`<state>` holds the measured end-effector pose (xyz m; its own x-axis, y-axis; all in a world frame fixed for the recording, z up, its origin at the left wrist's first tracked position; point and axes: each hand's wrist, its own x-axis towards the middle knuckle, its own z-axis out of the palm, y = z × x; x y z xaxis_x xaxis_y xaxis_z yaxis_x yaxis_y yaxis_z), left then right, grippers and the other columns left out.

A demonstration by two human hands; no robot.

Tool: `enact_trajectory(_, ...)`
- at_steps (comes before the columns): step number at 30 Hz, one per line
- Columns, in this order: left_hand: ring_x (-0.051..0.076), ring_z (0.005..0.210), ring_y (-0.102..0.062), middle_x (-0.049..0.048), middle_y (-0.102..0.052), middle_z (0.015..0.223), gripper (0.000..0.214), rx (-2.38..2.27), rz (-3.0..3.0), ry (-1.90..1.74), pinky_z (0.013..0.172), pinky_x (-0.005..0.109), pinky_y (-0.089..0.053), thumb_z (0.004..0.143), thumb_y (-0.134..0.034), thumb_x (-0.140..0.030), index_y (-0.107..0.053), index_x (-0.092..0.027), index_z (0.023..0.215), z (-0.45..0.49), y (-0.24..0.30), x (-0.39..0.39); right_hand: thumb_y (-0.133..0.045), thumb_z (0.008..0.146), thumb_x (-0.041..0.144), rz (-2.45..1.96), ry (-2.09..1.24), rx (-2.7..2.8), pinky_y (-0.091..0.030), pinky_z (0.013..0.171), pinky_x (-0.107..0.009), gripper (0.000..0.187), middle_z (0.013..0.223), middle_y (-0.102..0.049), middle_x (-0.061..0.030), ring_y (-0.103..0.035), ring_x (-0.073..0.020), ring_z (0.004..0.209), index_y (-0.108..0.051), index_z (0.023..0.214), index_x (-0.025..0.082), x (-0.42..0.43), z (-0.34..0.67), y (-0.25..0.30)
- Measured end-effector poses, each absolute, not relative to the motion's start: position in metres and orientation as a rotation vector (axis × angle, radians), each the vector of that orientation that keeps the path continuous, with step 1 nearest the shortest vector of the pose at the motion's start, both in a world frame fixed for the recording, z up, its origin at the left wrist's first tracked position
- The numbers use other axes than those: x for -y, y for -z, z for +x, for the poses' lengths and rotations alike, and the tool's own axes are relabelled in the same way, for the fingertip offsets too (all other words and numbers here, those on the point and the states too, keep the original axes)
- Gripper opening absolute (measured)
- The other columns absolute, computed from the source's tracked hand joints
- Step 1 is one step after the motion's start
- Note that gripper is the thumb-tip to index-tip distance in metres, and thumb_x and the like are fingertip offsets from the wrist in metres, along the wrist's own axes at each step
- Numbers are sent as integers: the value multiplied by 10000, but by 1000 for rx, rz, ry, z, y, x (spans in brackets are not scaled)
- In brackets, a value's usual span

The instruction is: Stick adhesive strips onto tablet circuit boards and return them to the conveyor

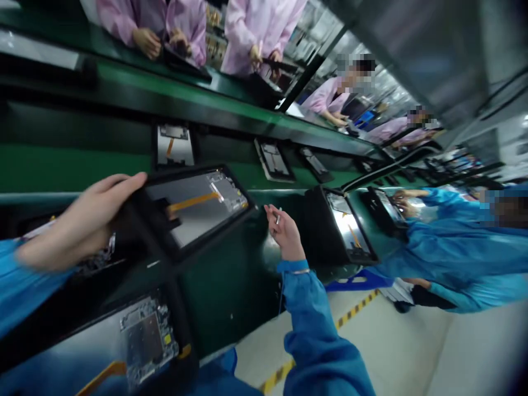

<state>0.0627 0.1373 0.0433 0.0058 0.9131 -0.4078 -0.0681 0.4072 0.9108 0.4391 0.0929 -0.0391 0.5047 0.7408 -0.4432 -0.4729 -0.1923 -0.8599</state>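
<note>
Black-framed panel point(193, 206) was held tilted, back side towards us, with the green belt point(61, 165) behind it. Our left hand point(78, 225) gripped the panel's left edge, fingers pressed together along the frame, thumb hidden. Just right of the panel, our right hand point(284, 231) pinched a small pale piece point(278, 217), thumb to forefinger. An orange flex point(192, 202) crossed the panel's middle. We judged: grip the frame only, stay off the flex, keep the tilt steady.
</note>
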Motion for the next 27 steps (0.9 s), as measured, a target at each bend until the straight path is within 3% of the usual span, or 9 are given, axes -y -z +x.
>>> enact_trajectory(3,176,956,-677,67,-671,1142,318,-1208,837,-977,816,340,-617,979,-650,-353,-617,-141,1214,147,-49,-184,-632,994,366,-1338,-1053,204,-608,819,-366,323,1170,-660,-81,-676,-183,968,-619,1235,151,-140,461,29)
enact_trajectory(7,230,1114,-645,104,-620,1288,396,-1088,816,-890,947,446,-591,979,-638,-401,-587,-161,1290,219,-38,-215,-633,990,379,-1280,-943,163,-586,925,-437,372,1288,-629,-103,-657,-225,1097,-602,1295,168,-193,477,13)
enact_trajectory(14,223,1113,-651,99,-632,1280,344,-875,858,-619,952,438,-593,975,-651,-359,-612,-157,1251,179,-36,-189,-638,986,384,-1227,-862,105,-580,938,-455,396,1310,-617,-108,-649,-238,1121,-591,1314,168,-249,472,8)
enact_trajectory(22,252,1105,-721,107,-733,1164,137,-809,827,-569,1039,336,-561,906,-722,-239,-739,-126,982,85,-33,-156,-632,991,383,-1157,-1054,354,-594,899,-423,368,1265,-636,-100,-663,-217,1068,-605,1285,164,-258,459,-14)
enact_trajectory(27,205,1113,-681,89,-701,1184,185,-768,805,-556,1002,420,-581,960,-673,-284,-682,-122,1048,96,-12,-156,-626,996,389,-1184,-1140,604,-606,802,-357,333,1152,-663,-79,-676,-177,946,-621,1226,148,-198,431,14)
